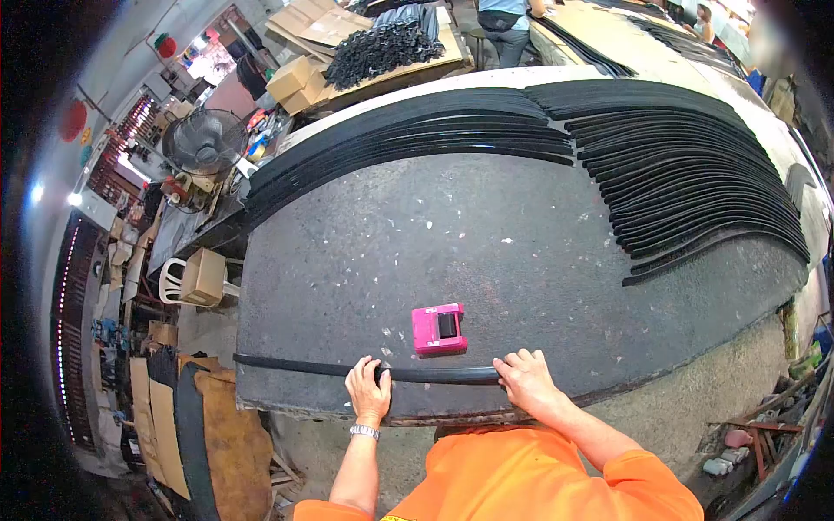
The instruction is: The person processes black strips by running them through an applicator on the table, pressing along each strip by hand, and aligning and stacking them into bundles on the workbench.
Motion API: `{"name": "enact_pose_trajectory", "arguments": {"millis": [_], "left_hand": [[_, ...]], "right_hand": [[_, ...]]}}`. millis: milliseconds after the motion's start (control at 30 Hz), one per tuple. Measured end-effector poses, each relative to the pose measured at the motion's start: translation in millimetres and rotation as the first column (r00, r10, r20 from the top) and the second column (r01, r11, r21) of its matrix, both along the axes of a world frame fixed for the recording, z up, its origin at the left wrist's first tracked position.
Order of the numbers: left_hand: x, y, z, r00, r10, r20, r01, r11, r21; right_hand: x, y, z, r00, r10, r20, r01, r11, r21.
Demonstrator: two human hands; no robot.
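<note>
Brown cardboard sheets (161, 408) lean at the far left; beside them a larger brown sheet (230, 425) hangs with a ragged lower end; above these a white chair (172, 282) bears a cardboard box (204, 276), and higher up a dark fan (204, 141) stands next to a cluttered bench; then the grey, speckled worktable (391, 243) begins, with a long black strip (304, 366) lying along its near edge, the strip's left end close to the table's left side.

A set of long black strips (391, 139) curves along the table's far left edge; nearer the person, the left hand (368, 395), with a metal-banded watch (365, 431) on its wrist, is on the single strip, its fingers bent and dark material showing between thumb and fingers; whether it grips or only presses, I cannot tell; behind the table, short black pieces (382, 52) lie heaped near open cartons.

Farther right, a pink case (426, 330) with a dark window sits on the tabletop, just beyond the strip and between the hands; past the far edge another person (504, 26) stands, partly cut off; the right hand (526, 382) pinches the strip's right end between thumb and fingers, above an orange shirt (521, 478); at the far right, a second row of black strips (695, 178) lies closely side by side, its nearest strip slightly apart.
</note>
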State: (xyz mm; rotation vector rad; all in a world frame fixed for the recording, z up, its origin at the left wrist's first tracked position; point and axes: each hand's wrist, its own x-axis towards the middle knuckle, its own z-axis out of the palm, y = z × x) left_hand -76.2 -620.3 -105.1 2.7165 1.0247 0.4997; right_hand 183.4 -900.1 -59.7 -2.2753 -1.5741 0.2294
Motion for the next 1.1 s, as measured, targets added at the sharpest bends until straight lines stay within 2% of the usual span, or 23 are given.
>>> {"name": "enact_pose_trajectory", "arguments": {"millis": [167, 433, 633, 700, 733, 900, 967, 1100], "left_hand": [[0, 2, -1, 1.000, -0.006, 0.014, 0.006, 1.000, -0.002], [-6, 7, -4, 0.999, -0.036, 0.038, 0.036, 0.999, 0.003], [-11, 17, 0, 0.989, -0.060, 0.138, 0.082, 0.984, -0.155], [-9, 17, 20, 0.976, -0.158, 0.150, 0.181, 0.972, -0.151], [-9, 18, 28, 0.961, -0.233, 0.149, 0.256, 0.954, -0.154], [-10, 42, 57, 0.868, -0.486, 0.100, 0.495, 0.835, -0.240], [-9, 69, 65, 0.846, -0.502, 0.179, 0.533, 0.799, -0.278], [-13, 111, 80, 0.865, -0.461, 0.197, 0.500, 0.762, -0.411]], "right_hand": [[-2, 2, -1, 1.000, -0.019, 0.015, 0.019, 1.000, 0.006], [-18, 8, -4, 0.987, -0.138, 0.077, 0.141, 0.990, -0.031], [-38, 24, 9, 0.976, -0.179, 0.124, 0.188, 0.980, -0.067], [-52, 41, 23, 0.980, -0.156, 0.121, 0.152, 0.988, 0.039], [-59, 53, 28, 0.986, -0.137, 0.094, 0.136, 0.991, 0.013], [-88, 115, 55, 0.996, -0.060, 0.068, 0.051, 0.990, 0.132], [-92, 136, 52, 0.992, -0.057, 0.111, 0.032, 0.976, 0.216], [-108, 180, 44, 0.988, -0.040, 0.146, -0.001, 0.963, 0.271]]}}
